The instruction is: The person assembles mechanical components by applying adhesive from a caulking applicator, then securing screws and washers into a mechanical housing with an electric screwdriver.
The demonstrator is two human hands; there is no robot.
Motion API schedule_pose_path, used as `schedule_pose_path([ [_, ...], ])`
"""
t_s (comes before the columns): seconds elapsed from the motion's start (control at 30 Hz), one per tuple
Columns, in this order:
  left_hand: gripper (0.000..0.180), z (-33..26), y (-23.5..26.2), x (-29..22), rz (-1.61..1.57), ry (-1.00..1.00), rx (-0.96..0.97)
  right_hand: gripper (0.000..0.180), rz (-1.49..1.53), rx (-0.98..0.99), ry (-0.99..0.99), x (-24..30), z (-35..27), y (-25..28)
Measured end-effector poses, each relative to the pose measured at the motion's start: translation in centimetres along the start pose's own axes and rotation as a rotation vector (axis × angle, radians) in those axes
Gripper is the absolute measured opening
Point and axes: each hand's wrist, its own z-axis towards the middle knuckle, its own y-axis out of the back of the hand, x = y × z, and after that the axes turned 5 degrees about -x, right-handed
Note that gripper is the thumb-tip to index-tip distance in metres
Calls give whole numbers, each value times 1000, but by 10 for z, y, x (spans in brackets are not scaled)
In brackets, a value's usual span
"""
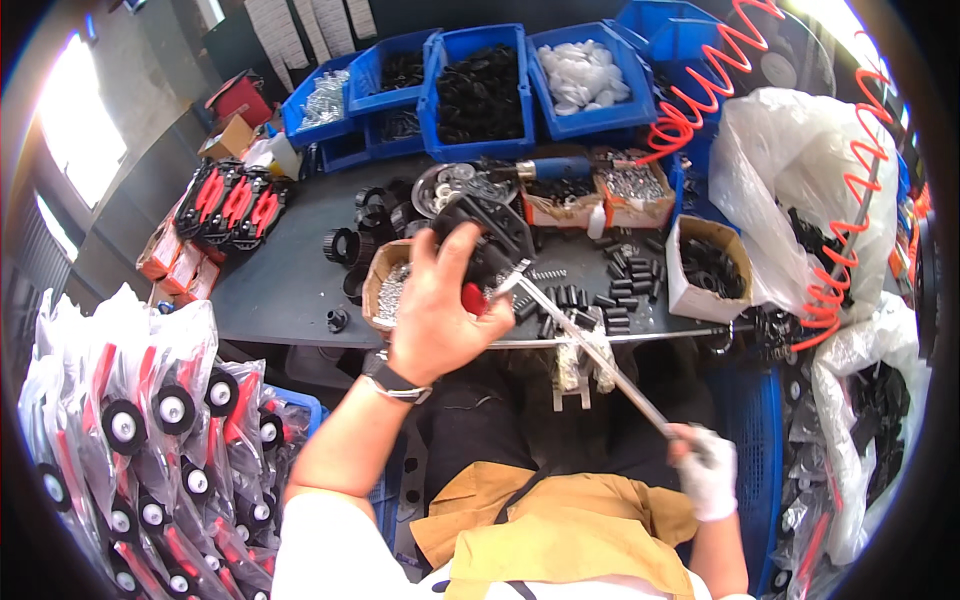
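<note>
My left hand (447, 310), bare and with a dark watch at the wrist, is closed round a black plastic assembly (490, 235) with a red part (473, 298) below. It is raised over the bench's front edge. In a pale glove with bare fingertips, my right hand (703, 468) grips the lower end of a long silver rod (610, 365). The rod slants up to the left, and its far end meets the underside of the assembly near my left fingertips; exactly how they join is hidden. Beneath the rod, a metal fixture (575, 372) wrapped in clear film projects from the bench edge.
Short black cylinders (628, 275) lie loose on the dark bench (262, 300). Blue bins (478, 150) of parts line the back. A blue-handled power tool (555, 168) rests across parts boxes. Red coiled hoses (690, 110) hang at right. Bagged red-and-black wheeled items (150, 440) crowd the left.
</note>
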Motion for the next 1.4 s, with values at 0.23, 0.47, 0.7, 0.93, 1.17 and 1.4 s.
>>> schedule_pose_path([
  [0.23, 80, 25, 116, 49, 150, 0, 791, 10, -86, 124, 647, 90, 173, -105],
  [0.47, 44, 38, 119, 4, 746, -514, 380, 27, -1338, 91, 223, 88, 375, -174],
  [0.7, 42, -24, 107, -42, -456, 70, 97, 27, -1278, 22, 160, 93, 380, -192],
  [0.93, 41, -24, 60, -26, -186, -59, -230, 15, -792, -102, 407, 95, 355, -160],
  [1.17, 57, 0, 37, -21, -121, -3, -294, 18, 585, 383, -40, 157, 270, -75],
  [1.4, 70, 32, 13, -51, -126, -122, -258, 28, 2, -201, 917, 214, 156, -7],
])
